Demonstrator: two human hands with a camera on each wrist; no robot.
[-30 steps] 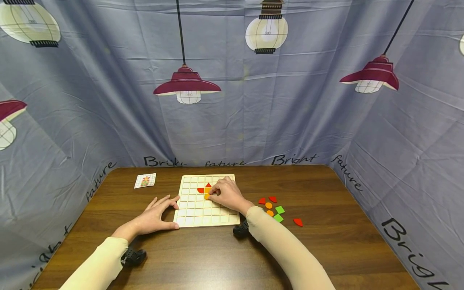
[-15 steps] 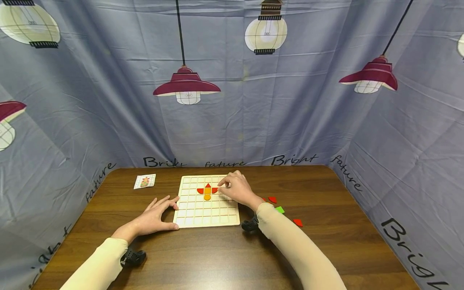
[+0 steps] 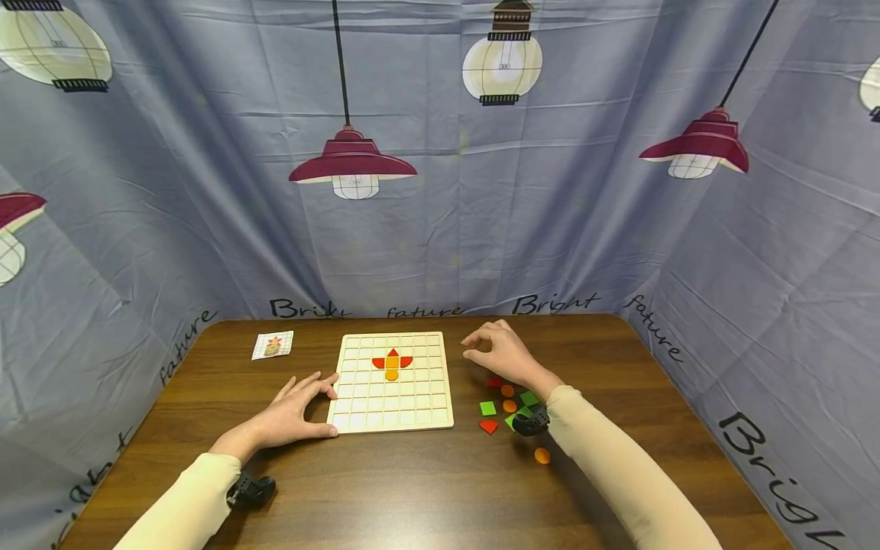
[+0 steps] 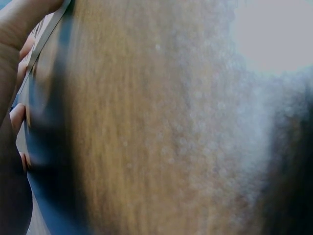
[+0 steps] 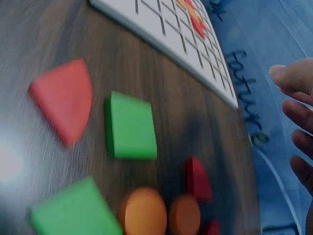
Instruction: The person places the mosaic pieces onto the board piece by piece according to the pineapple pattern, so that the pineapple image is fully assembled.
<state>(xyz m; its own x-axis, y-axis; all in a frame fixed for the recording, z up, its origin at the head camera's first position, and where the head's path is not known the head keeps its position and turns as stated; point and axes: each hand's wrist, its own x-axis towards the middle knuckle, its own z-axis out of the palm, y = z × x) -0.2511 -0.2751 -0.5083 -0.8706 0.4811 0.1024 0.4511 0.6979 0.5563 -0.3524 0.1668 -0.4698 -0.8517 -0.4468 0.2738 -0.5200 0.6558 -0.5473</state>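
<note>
My left hand (image 3: 296, 412) rests at the left edge of a pale gridded board (image 3: 419, 409), thumb by its near corner and fingertips touching its side. On the board lie a red triangle (image 3: 393, 353), an orange square (image 3: 392, 363), red quarter-circle pieces (image 3: 378, 363) on both sides of the square, and an orange disc (image 3: 391, 375) below it. Right of the board, my right hand (image 3: 505, 353) is held above the table with loosely bent fingers and nothing between them. In the right wrist view, its fingers stand apart from the loose pieces.
Loose pieces lie right of the board, partly under my right wrist: green squares (image 5: 132, 126), red quarter-circles (image 5: 66, 100) and orange discs (image 5: 143, 213). A small card with a printed picture (image 3: 273, 345) lies at the far left of the wooden table (image 3: 385, 489). A patterned curtain (image 3: 426, 252) hangs behind.
My right hand has left the board and moved right, leaving a red quarter-circle beside the orange square. More loose pieces have come into sight. My left hand has stayed put.
</note>
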